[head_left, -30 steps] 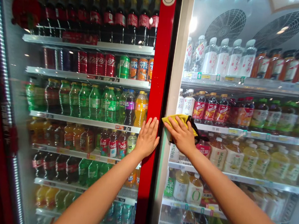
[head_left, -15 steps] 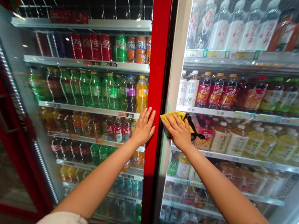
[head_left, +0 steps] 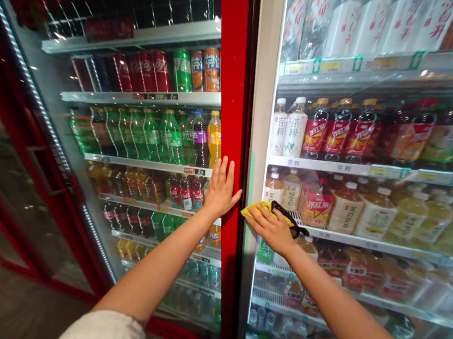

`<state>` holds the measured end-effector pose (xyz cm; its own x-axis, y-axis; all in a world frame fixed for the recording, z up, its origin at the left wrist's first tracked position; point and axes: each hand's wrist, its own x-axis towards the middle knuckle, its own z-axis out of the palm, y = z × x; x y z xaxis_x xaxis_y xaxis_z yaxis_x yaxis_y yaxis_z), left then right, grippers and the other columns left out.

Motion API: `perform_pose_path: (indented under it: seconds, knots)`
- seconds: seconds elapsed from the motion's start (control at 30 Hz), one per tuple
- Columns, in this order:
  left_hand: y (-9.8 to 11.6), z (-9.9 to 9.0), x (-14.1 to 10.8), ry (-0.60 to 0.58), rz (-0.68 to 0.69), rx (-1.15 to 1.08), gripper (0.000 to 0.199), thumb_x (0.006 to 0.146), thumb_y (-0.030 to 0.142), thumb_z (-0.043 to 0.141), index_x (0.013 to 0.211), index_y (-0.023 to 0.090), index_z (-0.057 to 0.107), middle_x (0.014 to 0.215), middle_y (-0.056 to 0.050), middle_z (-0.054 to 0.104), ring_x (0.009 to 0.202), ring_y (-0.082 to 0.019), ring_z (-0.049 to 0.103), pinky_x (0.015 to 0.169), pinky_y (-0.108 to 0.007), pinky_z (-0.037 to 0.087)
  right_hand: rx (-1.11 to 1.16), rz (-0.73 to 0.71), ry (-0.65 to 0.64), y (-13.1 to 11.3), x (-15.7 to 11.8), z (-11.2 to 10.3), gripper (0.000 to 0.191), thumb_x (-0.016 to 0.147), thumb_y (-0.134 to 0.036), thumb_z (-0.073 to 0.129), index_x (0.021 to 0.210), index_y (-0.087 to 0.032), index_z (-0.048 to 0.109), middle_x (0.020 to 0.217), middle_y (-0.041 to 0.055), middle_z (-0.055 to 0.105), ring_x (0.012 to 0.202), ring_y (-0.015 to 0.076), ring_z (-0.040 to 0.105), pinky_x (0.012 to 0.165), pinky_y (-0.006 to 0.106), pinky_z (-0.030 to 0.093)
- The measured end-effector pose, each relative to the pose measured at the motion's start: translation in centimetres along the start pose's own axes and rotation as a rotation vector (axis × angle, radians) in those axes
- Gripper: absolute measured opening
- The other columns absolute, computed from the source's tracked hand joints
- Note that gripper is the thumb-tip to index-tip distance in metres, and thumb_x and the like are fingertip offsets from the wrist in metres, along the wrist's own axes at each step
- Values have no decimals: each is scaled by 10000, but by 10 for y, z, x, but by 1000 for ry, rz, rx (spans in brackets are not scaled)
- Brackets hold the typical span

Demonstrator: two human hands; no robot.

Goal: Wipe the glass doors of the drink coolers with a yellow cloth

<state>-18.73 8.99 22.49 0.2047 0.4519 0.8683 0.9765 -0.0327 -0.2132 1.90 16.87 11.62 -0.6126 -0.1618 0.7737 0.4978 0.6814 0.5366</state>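
My left hand lies flat with spread fingers on the edge of the red-framed fridge door, holding nothing. Under my right hand is a yellow cloth with black trim, pressed against the pale frame and glass of the right fridge. The fingers of that hand stretch over the cloth toward the door edge. A dark gap between the two doors runs between my hands.
Behind the left glass, shelves hold cans and green bottles. The right fridge has shelves of tea bottles and larger white-labelled bottles. A door handle shows at the far left.
My right hand and the yellow cloth have slid down along the pale frame. My left hand stays on the red frame, its thumb now farther out. The view has shifted and tilted.
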Motion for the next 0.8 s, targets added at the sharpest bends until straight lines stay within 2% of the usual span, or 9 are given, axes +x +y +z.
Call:
perform_pose_path:
  seconds: [0.1, 0.2, 0.3, 0.4, 0.47, 0.57, 0.63, 0.73, 0.8]
  knots:
    - [7, 1, 10, 41, -53, 38, 1011, 896, 258, 660, 1644, 132, -8, 1720, -244, 64, 1597, -399, 27, 1262, -594, 238, 29, 81, 36, -4, 14, 3, 393, 1056, -210, 443, 1398, -323, 600, 1491, -27, 609, 1385, 195, 529, 1100, 395, 324]
    - [11, 3, 12, 76, -82, 64, 1006, 894, 216, 648, 1645, 135, -16, 1720, -245, 66, 1598, -391, 22, 1261, -584, 251, 48, 141, 85, -12, 13, 8, 387, 1059, -230, 438, 1395, -317, 610, 1476, -20, 622, 1380, 199, 529, 1106, 399, 311]
    - [11, 3, 6, 80, -72, 76, 980, 919, 247, 637, 1650, 158, -10, 1722, -230, 85, 1601, -371, 25, 1264, -564, 267, 80, 69, 112, -15, 1, 11, 407, 1064, -225, 404, 1404, -312, 613, 1464, -28, 633, 1361, 187, 545, 1114, 387, 317]
    - [10, 3, -4, 53, -78, 90, 958, 944, 294, 620, 1653, 179, -15, 1724, -218, 104, 1603, -357, 45, 1259, -557, 292, 96, -38, 128, -7, -1, 6, 495, 1051, -154, 369, 1487, -317, 537, 1466, -43, 630, 1346, 166, 556, 1143, 374, 306]
    - [11, 3, -9, 35, -97, 99, 947, 951, 308, 609, 1653, 182, -15, 1724, -216, 108, 1602, -356, 57, 1253, -560, 306, 92, 30, 142, 1, 10, -1, 563, 1044, -132, 373, 1568, -332, 420, 1484, -38, 613, 1358, 173, 548, 1185, 385, 252]
    - [13, 2, -12, 4, -117, 108, 915, 959, 323, 596, 1653, 169, 20, 1722, -214, 121, 1601, -354, 65, 1249, -548, 318, 85, 237, 149, 6, 33, -10, 634, 1048, -179, 426, 1631, -361, 253, 1535, -2, 558, 1409, 213, 509, 1228, 421, 144]
    - [14, 0, -13, -19, -118, 112, 888, 963, 345, 592, 1651, 159, 62, 1723, -206, 134, 1602, -346, 63, 1247, -529, 328, 87, 284, 141, 2, 39, -12, 659, 1049, -197, 437, 1639, -375, 202, 1556, 13, 531, 1441, 226, 477, 1236, 440, 108]
    - [13, -6, -14, -36, -110, 115, 869, 962, 377, 596, 1649, 155, 111, 1725, -193, 140, 1604, -339, 72, 1245, -524, 333, 95, 188, 111, -1, 30, -11, 651, 1056, -185, 389, 1644, -367, 177, 1548, 8, 542, 1442, 213, 475, 1241, 450, 106]
    - [10, -9, -15, -41, -93, 106, 870, 961, 386, 597, 1650, 161, 116, 1725, -187, 146, 1604, -339, 79, 1247, -537, 324, 77, 91, 80, 5, 24, -13, 642, 1055, -172, 380, 1640, -366, 203, 1538, -9, 556, 1425, 197, 491, 1243, 434, 125]
